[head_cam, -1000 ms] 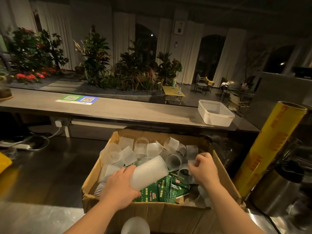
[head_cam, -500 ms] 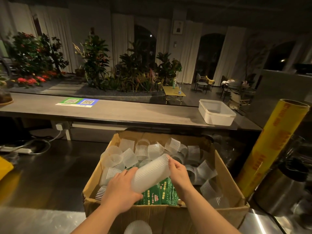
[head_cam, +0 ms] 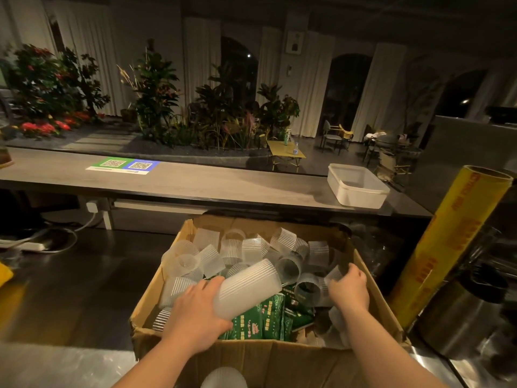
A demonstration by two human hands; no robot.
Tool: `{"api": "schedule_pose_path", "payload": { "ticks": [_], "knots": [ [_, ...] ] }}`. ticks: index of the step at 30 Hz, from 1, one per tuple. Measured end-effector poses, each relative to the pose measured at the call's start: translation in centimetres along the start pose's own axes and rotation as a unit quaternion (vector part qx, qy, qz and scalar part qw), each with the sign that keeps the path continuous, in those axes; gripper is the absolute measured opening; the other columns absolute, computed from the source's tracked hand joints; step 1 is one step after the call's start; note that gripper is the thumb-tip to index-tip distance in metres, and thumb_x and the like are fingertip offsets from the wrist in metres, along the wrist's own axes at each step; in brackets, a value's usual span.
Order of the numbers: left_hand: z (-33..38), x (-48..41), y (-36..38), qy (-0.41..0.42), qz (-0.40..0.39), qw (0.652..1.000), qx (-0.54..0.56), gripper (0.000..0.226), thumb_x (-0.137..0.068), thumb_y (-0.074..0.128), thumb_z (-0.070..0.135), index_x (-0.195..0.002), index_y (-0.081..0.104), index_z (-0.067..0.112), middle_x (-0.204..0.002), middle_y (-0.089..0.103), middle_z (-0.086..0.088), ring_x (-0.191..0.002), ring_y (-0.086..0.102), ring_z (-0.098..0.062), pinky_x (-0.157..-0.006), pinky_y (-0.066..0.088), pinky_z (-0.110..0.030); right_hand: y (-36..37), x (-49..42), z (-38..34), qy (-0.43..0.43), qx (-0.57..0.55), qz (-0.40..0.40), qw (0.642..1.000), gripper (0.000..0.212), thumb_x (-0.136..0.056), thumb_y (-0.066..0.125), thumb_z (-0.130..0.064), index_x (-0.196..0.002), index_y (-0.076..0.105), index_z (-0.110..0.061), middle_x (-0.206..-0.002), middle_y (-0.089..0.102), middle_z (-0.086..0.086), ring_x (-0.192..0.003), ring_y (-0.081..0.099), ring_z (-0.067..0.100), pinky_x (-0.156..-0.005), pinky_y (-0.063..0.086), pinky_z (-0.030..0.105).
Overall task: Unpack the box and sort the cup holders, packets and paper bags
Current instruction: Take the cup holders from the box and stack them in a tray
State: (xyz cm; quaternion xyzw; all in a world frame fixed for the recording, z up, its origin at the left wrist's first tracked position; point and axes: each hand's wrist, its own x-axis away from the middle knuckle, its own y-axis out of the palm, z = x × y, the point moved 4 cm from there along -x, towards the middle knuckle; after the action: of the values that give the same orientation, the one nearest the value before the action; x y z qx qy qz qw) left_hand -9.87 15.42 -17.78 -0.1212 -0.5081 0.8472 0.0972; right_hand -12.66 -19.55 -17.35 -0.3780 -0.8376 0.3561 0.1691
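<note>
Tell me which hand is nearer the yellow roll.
Right. The right hand is inside the box, left of the yellow roll; the left hand grips stacked cup holders farther left.

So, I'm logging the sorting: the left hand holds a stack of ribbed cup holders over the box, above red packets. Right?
Not quite: the head view shows the packets are green, not red. The rest stands: the left hand holds the stack of ribbed cup holders over the box, above them.
</note>
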Motion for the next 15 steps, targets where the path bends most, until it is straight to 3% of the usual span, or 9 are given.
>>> {"api": "schedule_pose_path", "payload": {
  "ticks": [2,4,7,9,11,13,15],
  "knots": [
    [0.1,0.0,-0.1,0.002,0.001,1.0,0.003,0.092,-0.073,0.082,0.057,-0.148,0.03,0.044,-0.131,0.046,0.022,-0.116,0.045,-0.006,-0.107,0.046,-0.037,0.3,-0.8,1.4,0.027,0.02,-0.025,0.999,0.06,-0.098,0.063,-0.018,-0.153,0.039,-0.018,-0.143,0.054,0.012,-0.127,0.057,0.036,-0.103,0.052,0.052],
    [0.0,0.1,0.0,0.002,-0.002,1.0,0.004,0.091,-0.073,0.082,0.057,-0.148,0.03,0.044,-0.131,0.046,0.022,-0.116,0.045,-0.006,-0.106,0.046,-0.037,0.5,-0.7,2.0,0.037,0.05,-0.035,0.997,0.04,-0.1,0.061,-0.018,-0.139,0.057,-0.019,-0.124,0.065,0.01,-0.119,0.06,0.034,-0.1,0.053,0.05],
    [0.0,0.3,0.1,0.003,-0.004,1.0,0.005,0.09,-0.074,0.081,0.057,-0.148,0.03,0.045,-0.131,0.044,0.023,-0.116,0.045,-0.005,-0.107,0.046,-0.038,0.1,0.0,0.8,-0.011,0.067,0.014,0.998,0.023,-0.1,0.061,-0.036,-0.119,0.069,-0.025,-0.121,0.062,0.005,-0.122,0.05,0.032,-0.101,0.046,0.051],
    [0.0,0.4,0.0,0.003,-0.002,1.0,0.007,0.091,-0.074,0.081,0.057,-0.148,0.029,0.045,-0.131,0.044,0.023,-0.116,0.044,-0.005,-0.107,0.046,-0.037,0.2,0.7,-1.0,-0.077,-0.011,0.01,0.997,0.029,-0.099,0.062,-0.042,-0.117,0.07,-0.02,-0.133,0.054,0.004,-0.125,0.047,0.028,-0.102,0.046,0.046],
    [0.1,0.4,-0.1,0.004,-0.001,1.0,0.008,0.091,-0.074,0.081,0.056,-0.148,0.03,0.045,-0.131,0.045,0.023,-0.116,0.044,-0.006,-0.106,0.046,-0.038,0.8,2.2,-2.9,-0.113,-0.159,-0.045,0.98,0.032,-0.098,0.065,-0.038,-0.117,0.068,-0.013,-0.136,0.051,0.001,-0.117,0.052,0.019,-0.094,0.052,0.036],
    [0.2,0.4,-0.2,0.006,-0.001,1.0,0.006,0.091,-0.074,0.081,0.055,-0.148,0.029,0.045,-0.132,0.045,0.022,-0.117,0.044,-0.006,-0.106,0.046,-0.038,1.8,4.2,-4.5,-0.098,-0.272,-0.113,0.951,0.024,-0.098,0.066,-0.034,-0.115,0.067,-0.017,-0.129,0.058,0.001,-0.111,0.059,0.019,-0.091,0.056,0.041],
    [0.3,0.4,-0.3,0.009,-0.003,1.0,0.006,0.092,-0.074,0.082,0.055,-0.149,0.029,0.045,-0.133,0.045,0.022,-0.118,0.045,-0.007,-0.106,0.045,-0.038,2.7,6.2,-5.6,-0.089,-0.332,-0.172,0.923,0.019,-0.099,0.065,-0.028,-0.114,0.068,-0.017,-0.121,0.065,0.004,-0.108,0.062,0.022,-0.081,0.054,0.034]
  ]
}}
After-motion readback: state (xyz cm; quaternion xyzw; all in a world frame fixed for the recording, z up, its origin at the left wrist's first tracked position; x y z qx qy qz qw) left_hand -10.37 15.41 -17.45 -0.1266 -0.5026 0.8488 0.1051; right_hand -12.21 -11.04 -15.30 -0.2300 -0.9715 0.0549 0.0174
